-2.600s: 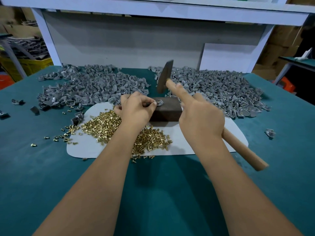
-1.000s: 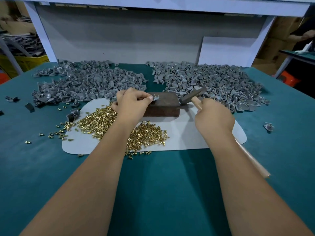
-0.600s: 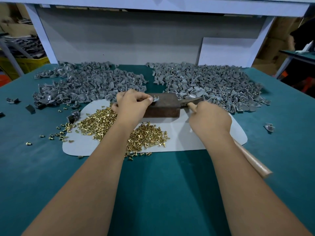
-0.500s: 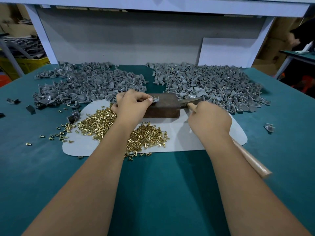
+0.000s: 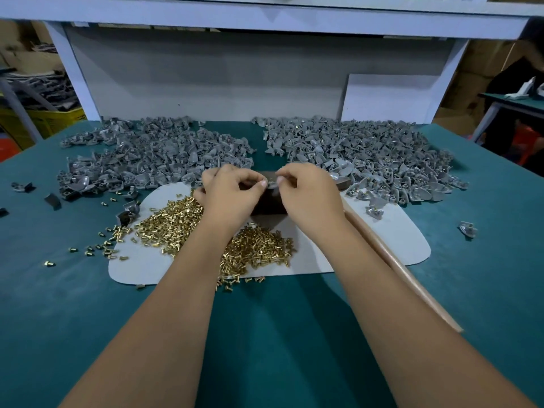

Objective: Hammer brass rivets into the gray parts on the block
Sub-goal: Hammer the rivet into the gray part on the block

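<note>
Pinching small gray part [image 5: 272,184] over block [image 5: 269,203]

Green table [image 5: 279,334] carries gray parts [image 5: 159,154], white mat [image 5: 391,245], scattered rivets [image 5: 97,248].

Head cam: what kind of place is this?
Likely a small factory assembly bench: heaps of identical gray parts, a pile of brass rivets, and cardboard boxes stacked behind the table.

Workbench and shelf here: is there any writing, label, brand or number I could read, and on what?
None can be read. The hammer, the block, the gray parts, the brass rivets and the white shelf frame show no lettering. The cardboard boxes behind are too blurred to tell.
</note>
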